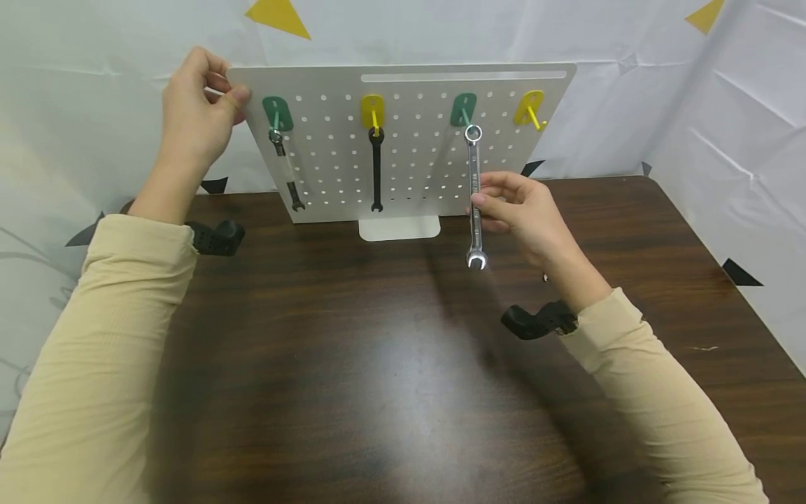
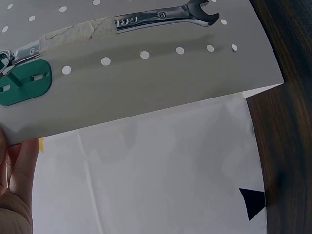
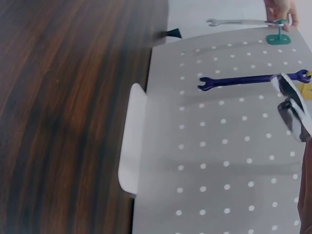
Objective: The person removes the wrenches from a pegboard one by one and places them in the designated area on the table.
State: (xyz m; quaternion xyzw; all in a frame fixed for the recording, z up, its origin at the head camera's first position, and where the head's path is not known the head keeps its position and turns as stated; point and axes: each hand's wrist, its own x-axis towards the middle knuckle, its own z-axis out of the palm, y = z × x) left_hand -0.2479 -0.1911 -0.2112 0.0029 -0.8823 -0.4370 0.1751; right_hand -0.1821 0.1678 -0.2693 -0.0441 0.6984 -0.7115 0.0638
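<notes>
My left hand point(image 1: 200, 112) grips the upper left corner of a grey pegboard point(image 1: 415, 168), thumb at the front edge and fingers partly hidden behind. My right hand point(image 1: 519, 210) pinches a shiny combination wrench point(image 1: 475, 168) at mid-shaft. The wrench is upright, its ring end at the tip of the right green hook point(image 1: 464, 110); I cannot tell whether the hook passes through the ring. A black wrench point(image 1: 376, 171) hangs from a yellow hook point(image 1: 373, 112). On the left green hook point(image 1: 278, 114) hangs a silver wrench with pale tape point(image 2: 78, 35) round its shaft.
A second yellow hook point(image 1: 530, 110) at the board's right bears nothing. The board's white foot point(image 1: 399, 228) rests on a dark wooden table point(image 1: 352, 364). White sheeting point(image 1: 441, 31) hangs behind the board and along the right side.
</notes>
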